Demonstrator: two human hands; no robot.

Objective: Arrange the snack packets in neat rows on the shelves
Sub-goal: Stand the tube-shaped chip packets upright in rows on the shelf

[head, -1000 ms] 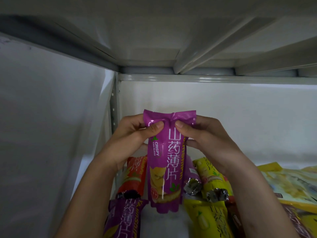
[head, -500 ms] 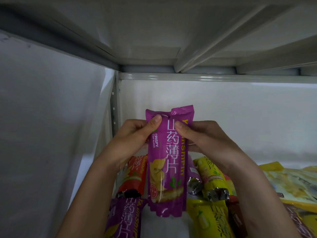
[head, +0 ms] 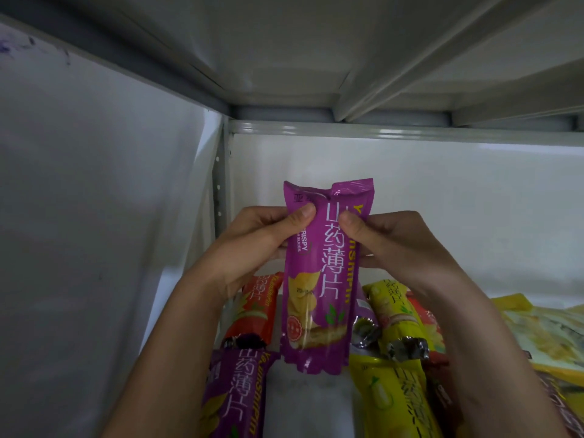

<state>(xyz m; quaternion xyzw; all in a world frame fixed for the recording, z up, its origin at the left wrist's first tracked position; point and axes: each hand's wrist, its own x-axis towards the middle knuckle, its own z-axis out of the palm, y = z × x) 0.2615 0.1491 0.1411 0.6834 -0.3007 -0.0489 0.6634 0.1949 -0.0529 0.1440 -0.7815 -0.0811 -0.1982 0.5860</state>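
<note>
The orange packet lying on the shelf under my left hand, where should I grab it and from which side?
Take the orange packet by its long middle body, from above, thumb on one long edge and fingers on the other. It lies flat and lengthwise, with its dark crimped end toward you. The left hand and the purple packet it grips hang over its far end, so come in low from the front.

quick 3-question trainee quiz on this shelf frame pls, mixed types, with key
1. True or false: both the left hand and the right hand hold the purple packet.
2. Which packet lies directly left of the held one, at the back of the shelf? A) orange packet B) green C) blue
3. Fill in: the held packet stands ____ (upright / flat).

Key: 1 true; 2 A; 3 upright
</note>
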